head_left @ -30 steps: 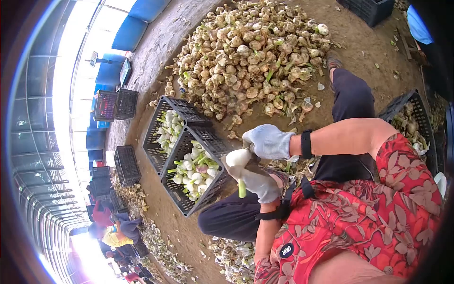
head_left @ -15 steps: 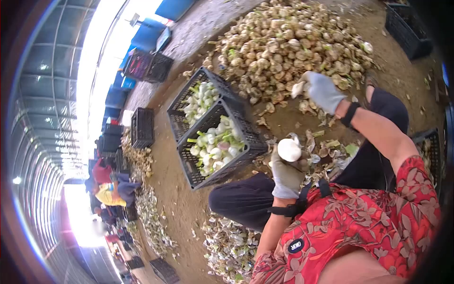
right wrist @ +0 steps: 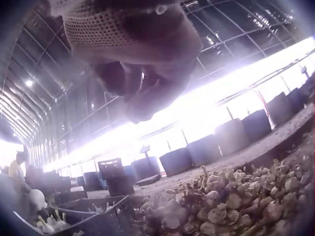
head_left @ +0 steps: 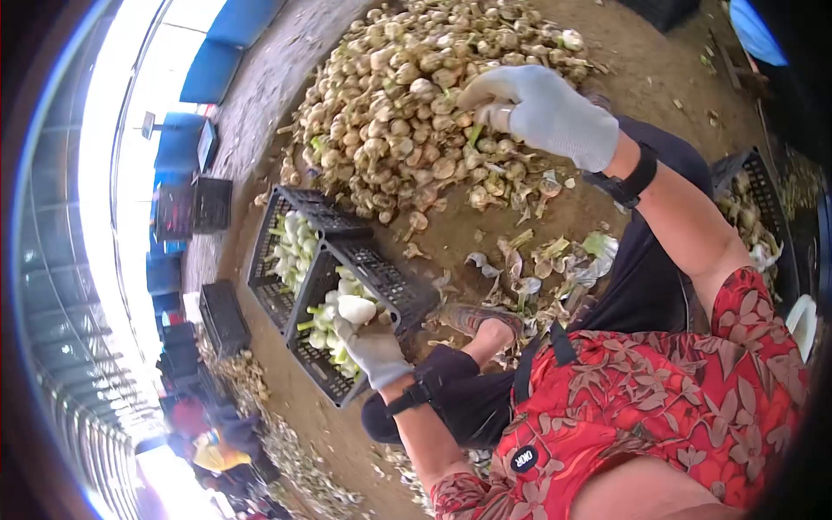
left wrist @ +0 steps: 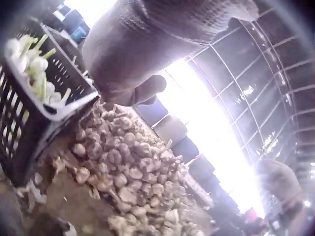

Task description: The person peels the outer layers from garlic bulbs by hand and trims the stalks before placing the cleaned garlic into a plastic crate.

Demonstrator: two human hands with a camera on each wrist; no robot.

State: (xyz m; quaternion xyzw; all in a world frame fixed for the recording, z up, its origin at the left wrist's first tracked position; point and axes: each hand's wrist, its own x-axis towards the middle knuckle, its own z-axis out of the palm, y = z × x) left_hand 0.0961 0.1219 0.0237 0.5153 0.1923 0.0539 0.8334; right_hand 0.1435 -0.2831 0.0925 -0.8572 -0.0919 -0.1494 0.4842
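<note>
My gloved left hand (head_left: 377,355) holds a peeled white garlic bulb (head_left: 355,309) over the nearer black crate (head_left: 314,368), which contains peeled bulbs with green stems. In the left wrist view the same glove (left wrist: 142,49) fills the top beside the crate's rim, and the bulb is hidden. My gloved right hand (head_left: 555,117) is above the near side of the heap of unpeeled garlic (head_left: 390,130). Its fingers are loosely bent, with nothing visible between them. The right wrist view shows that glove (right wrist: 142,54) from below, its fingers dark against the light.
A second crate of peeled garlic (head_left: 290,251) adjoins the first. Scattered skins (head_left: 555,269) lie on the dirt floor before my legs. At my right stands another crate (head_left: 763,217) with garlic. Farther left, a person in yellow (head_left: 221,451) sits near more crates (head_left: 224,316).
My left hand has carried the peeled bulb from before my body to the crate. My right hand, which held a piece of skin half a second ago, has moved over the heap, its fingers now loose.
</note>
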